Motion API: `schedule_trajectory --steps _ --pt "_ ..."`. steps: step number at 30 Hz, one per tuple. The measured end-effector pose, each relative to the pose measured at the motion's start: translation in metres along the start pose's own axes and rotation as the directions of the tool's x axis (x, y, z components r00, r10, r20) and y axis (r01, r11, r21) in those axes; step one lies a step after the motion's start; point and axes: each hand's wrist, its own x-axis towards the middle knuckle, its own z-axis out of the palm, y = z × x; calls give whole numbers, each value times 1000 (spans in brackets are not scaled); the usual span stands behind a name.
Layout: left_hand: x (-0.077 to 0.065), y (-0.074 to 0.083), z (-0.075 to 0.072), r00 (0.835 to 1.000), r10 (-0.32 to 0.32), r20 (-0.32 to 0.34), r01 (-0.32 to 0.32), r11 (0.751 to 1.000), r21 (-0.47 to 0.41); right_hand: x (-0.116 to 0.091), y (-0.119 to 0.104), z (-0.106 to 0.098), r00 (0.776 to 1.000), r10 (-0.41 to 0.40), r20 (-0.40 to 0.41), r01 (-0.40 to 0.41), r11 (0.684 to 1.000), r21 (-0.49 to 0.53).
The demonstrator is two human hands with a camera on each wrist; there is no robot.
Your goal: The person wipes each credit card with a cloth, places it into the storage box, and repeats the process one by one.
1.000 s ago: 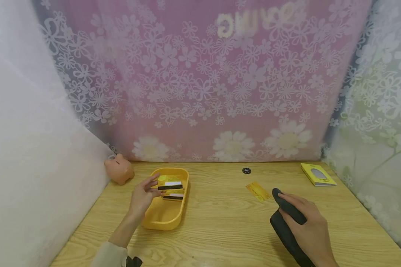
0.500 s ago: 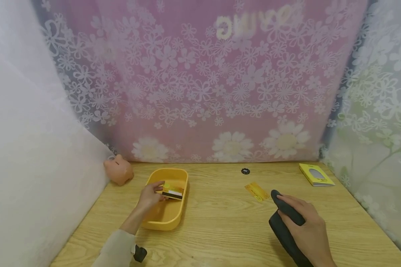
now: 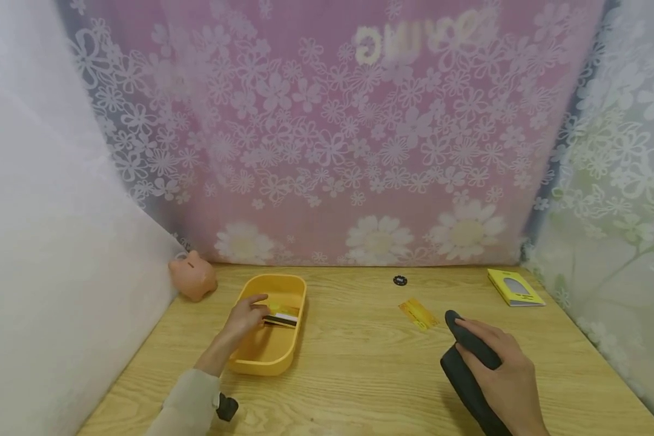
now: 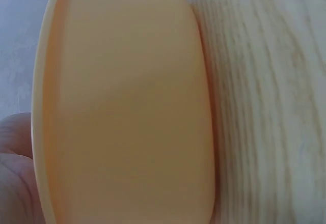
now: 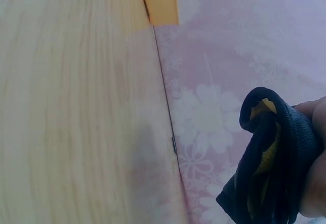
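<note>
My left hand (image 3: 245, 318) reaches over the near-left rim of a yellow plastic tray (image 3: 269, 367), its fingertips at the left end of the yellow bank cards (image 3: 281, 318). The cards lie overlapped inside the tray, dark stripes showing. In the left wrist view, the tray's outer wall (image 4: 127, 102) hides most of the hand; part of it (image 4: 18, 178) shows beyond the rim. My right hand (image 3: 504, 366) grips a folded black wallet (image 3: 469, 363) above the table's right side. The right wrist view shows yellow inside the wallet's (image 5: 293, 147) folds.
A pink piggy bank (image 3: 192, 277) stands at the back left. Right of the tray lie a black poker chip (image 3: 400, 280) and a golden card-like piece (image 3: 418, 313). A yellow booklet-like pack (image 3: 515, 287) lies at the back right. Floral curtains (image 3: 327, 151) border the table.
My left hand moved right and down into the tray with a yellow bank card, which now lies flat over the other one there. My right hand with the wallet stayed almost still.
</note>
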Motion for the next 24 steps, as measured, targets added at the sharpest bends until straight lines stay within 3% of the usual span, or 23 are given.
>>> schedule_trajectory --steps 11,16,19,21,24 --pt "0 19 -5 998 -12 64 11 1000 22 0 -1 -1 1000 31 1 -31 1000 1" --pt "-3 41 7 990 98 103 -100 995 9 -1 0 -1 999 41 -2 -41 999 9" --pt "-5 62 25 973 192 126 -191 981 -20 -1 2 -1 999 43 -8 -43 999 15" --pt "-5 76 42 953 254 163 -251 967 -36 0 4 -2 999 35 -15 -35 999 22" --pt "-7 98 75 909 333 250 -331 942 -50 4 7 -5 999 28 -30 -28 999 27"
